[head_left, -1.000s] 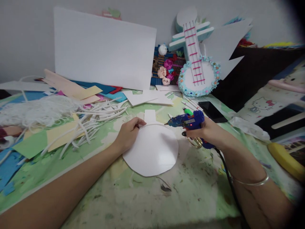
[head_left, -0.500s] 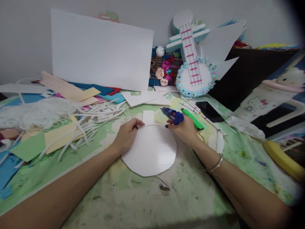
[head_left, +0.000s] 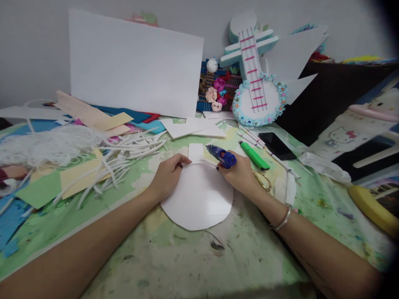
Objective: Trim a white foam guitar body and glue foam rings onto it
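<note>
A round white board with a short neck lies on the table before me. Along its upper edge runs a thin white strip. My left hand rests on the board's upper left side, thumb and finger pinching the strip's left end. In my right hand is a blue hot glue gun, its nozzle pointing left over the area beside the neck. The fingertips of that hand also touch the strip's right end at the board's upper right edge.
White strips and coloured paper pieces heap at the left. Right of my right hand lie a green cutter knife, gold-handled scissors and a phone. Behind stand a white panel and a decorated model instrument.
My right hand has tilted the glue gun, and its nozzle sits slightly lower and further left. The strip's right end is raised a little from the edge. The left hand keeps its hold.
</note>
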Tool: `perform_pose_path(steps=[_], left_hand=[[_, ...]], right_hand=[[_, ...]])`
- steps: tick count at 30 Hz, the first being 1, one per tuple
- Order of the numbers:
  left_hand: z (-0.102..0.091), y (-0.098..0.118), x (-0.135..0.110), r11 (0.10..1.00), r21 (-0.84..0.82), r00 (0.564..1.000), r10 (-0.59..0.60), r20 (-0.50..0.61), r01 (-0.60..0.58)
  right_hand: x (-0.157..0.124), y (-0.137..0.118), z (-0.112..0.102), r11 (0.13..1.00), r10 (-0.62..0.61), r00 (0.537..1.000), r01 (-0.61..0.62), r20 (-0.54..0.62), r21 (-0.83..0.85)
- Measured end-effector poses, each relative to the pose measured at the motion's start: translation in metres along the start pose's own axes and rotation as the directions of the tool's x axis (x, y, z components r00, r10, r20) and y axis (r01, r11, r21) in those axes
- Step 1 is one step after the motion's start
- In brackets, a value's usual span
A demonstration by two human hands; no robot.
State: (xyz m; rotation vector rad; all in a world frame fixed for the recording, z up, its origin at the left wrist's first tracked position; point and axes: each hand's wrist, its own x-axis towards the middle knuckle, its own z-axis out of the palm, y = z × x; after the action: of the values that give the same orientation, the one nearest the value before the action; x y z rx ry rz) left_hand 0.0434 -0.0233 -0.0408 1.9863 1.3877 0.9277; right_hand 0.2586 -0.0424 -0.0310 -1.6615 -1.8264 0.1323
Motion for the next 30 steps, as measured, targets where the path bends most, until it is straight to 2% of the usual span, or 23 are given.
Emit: perform_pose_path(steps=[5,21,30], left_hand=[[0.001,-0.002,0.000,1.000,0.010,1.000,0.009,-0.003,-0.009],[-0.001,0.000,-0.001,0.999,0.028,0.999,0.033,0.004,-0.033],[-0.001,-0.001,-0.003,0.999,0.015,0.999,0.035,0.000,-0.035]], right_hand=[[-0.007,-0.007,-0.004,0.998,-0.041,0.999,0.042,0.034,-0.044],[-0.015,-0.015,-0.009,0.999,-0.008,0.997,0.011,0.073,-0.050],[-0.016,-0.012,-0.007,0.998,0.011,0.998,-0.008,0.056,-0.060]])
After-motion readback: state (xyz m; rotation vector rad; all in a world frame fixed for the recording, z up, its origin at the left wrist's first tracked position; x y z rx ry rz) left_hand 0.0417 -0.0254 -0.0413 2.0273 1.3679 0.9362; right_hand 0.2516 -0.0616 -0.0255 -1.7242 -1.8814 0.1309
